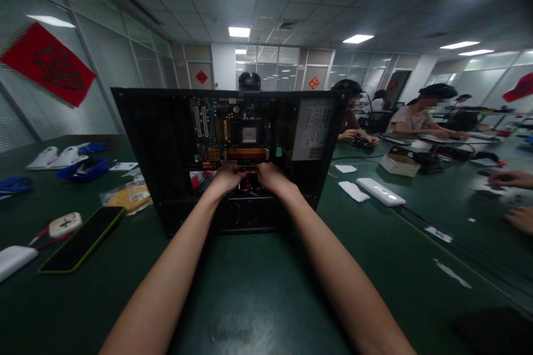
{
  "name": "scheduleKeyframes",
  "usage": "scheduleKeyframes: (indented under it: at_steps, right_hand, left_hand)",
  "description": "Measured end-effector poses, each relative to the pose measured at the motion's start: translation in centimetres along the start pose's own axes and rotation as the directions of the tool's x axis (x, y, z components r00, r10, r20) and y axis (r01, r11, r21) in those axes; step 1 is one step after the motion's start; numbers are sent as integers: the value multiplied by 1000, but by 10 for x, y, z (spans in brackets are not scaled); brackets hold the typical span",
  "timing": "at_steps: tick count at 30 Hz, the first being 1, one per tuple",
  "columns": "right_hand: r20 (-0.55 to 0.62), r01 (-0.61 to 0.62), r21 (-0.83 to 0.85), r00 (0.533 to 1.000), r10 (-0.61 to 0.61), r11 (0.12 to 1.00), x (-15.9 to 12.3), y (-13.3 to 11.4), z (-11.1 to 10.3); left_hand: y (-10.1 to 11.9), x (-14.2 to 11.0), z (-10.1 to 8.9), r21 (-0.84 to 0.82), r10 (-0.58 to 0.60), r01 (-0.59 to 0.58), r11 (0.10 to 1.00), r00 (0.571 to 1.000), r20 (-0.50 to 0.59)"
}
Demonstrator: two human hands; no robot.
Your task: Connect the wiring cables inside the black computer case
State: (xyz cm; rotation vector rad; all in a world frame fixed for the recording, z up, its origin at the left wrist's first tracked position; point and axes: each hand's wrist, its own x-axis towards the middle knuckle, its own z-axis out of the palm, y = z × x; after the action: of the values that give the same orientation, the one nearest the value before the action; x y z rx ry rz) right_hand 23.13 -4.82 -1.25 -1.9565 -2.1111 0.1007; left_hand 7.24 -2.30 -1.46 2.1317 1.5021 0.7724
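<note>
An open black computer case point(145, 177) stands on its side edge in front of me, with its inside facing me. Both my hands reach into its lower middle part, just below the motherboard point(233, 116). My left hand point(226, 178) is closed, its fingertips pinching a thin red cable point(251, 171). Close beside it, my right hand point(271, 175) is also closed, with its fingers at the other end of the same cable. Dark and coloured wires point(249, 184) hang between the hands. The power supply point(310, 130) sits at the upper right of the case. My fingertips are partly hidden.
On the green table point(254, 288), a phone point(83, 239), a plastic bag point(129, 197) and a blue tray point(85, 172) lie to the left. A white power strip point(381, 192) and a small box point(398, 164) are on the right. Co-workers sit beyond and to the right.
</note>
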Motion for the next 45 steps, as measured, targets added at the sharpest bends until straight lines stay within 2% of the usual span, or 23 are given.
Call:
scheduleKeyframes:
  at_steps: [9,22,33,38,45]
  right_hand:
    - [19,-10,26,1000,9,1000,-3,-1,-1]
    - [30,-2,-33,1000,3,999,-1,-2,0]
    - [-7,-41,-14,999,41,999,1,0,-1]
    - [33,-65,-19,997,66,998,6,-2,-4]
    - [7,-45,-19,999,45,999,1,-6,-3]
  left_hand:
    - [5,-2,0,62,-41,37,997,998,56]
    - [1,3,4,76,-41,38,996,998,37]
    - [9,1,4,165,-43,45,985,999,-19]
    - [10,-1,6,190,-47,55,980,998,-47]
    - [9,-4,5,218,18,0,976,996,-84]
